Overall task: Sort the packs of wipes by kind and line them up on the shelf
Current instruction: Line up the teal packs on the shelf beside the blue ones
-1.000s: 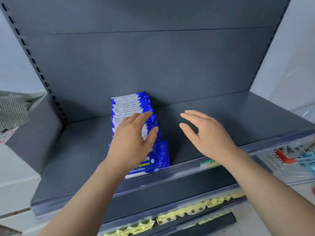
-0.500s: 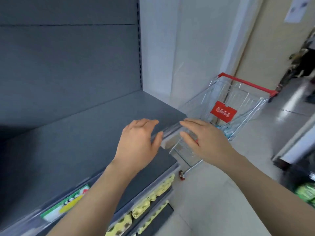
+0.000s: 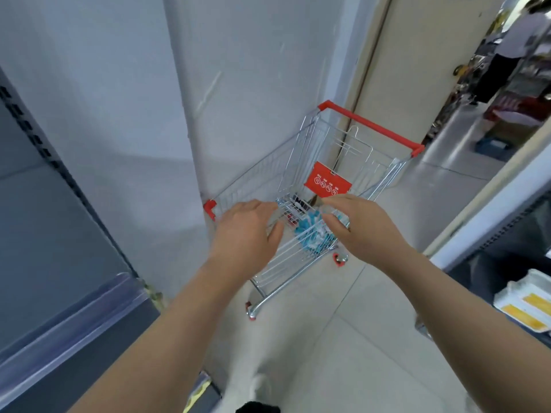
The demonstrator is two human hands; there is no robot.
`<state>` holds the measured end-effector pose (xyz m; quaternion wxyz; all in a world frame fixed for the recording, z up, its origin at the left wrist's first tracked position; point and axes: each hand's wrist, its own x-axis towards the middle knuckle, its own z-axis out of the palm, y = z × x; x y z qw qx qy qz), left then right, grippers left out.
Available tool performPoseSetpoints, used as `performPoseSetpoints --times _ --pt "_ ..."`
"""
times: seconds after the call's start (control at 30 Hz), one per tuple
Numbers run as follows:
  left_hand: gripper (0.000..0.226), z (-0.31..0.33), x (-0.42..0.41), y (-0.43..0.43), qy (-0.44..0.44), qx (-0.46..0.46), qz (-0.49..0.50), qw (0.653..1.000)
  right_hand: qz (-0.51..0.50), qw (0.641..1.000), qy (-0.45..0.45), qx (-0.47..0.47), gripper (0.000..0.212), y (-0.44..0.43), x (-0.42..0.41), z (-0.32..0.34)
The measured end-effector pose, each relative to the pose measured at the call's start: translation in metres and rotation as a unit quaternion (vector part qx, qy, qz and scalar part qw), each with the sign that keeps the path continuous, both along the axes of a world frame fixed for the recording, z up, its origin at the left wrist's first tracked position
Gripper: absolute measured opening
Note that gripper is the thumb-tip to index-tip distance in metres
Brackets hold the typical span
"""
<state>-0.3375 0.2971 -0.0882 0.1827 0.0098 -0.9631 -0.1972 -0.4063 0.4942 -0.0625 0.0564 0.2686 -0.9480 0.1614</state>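
The grey shelf [image 3: 59, 263] stands at the far left, near enough to the trolley that stock can probably be passed across with a turn of the body. The left hand [image 3: 244, 234] hovers empty over the trolley [image 3: 300, 150], fingers loosely spread and gripping nothing. Low in the wire basket lie pale blue and white packs of wipes [image 3: 308, 234], apparently the next lot to fetch. The right hand [image 3: 362, 229] is just above them, also empty and relaxed, thumb apart, likely so both palms can scoop up a bunch together. Egg trays [image 3: 527, 305] sit at the far right.
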Motion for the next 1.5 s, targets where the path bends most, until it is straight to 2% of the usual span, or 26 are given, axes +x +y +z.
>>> performPoseSetpoints --times 0.3,0.53,0.73,0.87,1.0,1.23,1.37,1.5 --pt "0.040 -0.046 -0.221 0.025 -0.089 0.010 0.001 0.996 -0.036 0.996 -0.075 0.035 0.042 0.025 -0.220 -0.047" --pt "0.038 -0.100 -0.345 0.037 -0.185 0.025 0.012 0.982 -0.013 0.986 -0.144 0.079 0.040 0.040 -0.362 -0.106" --pt "0.038 -0.179 -0.431 0.052 -0.254 0.071 0.066 0.962 0.103 0.964 -0.199 0.146 0.037 0.048 -0.483 -0.187" --pt "0.036 -0.246 -0.470 0.069 -0.293 0.142 0.110 0.939 0.215 0.920 -0.243 0.220 0.037 0.051 -0.548 -0.252" --pt "0.035 -0.311 -0.497 0.086 -0.343 0.197 0.143 0.907 0.292 0.870 -0.269 0.293 0.040 0.050 -0.590 -0.316" --pt "0.036 -0.407 -0.521 0.105 -0.419 0.272 0.143 0.854 0.341 0.813 -0.322 0.343 0.040 0.045 -0.615 -0.400" --pt "0.031 -0.434 -0.527 0.108 -0.432 0.293 0.129 0.843 0.335 0.798 -0.372 0.335 0.036 0.050 -0.617 -0.438" --pt "0.021 -0.443 -0.525 0.105 -0.448 0.294 0.134 0.834 0.327 0.807 -0.380 0.313 0.016 0.053 -0.620 -0.453"
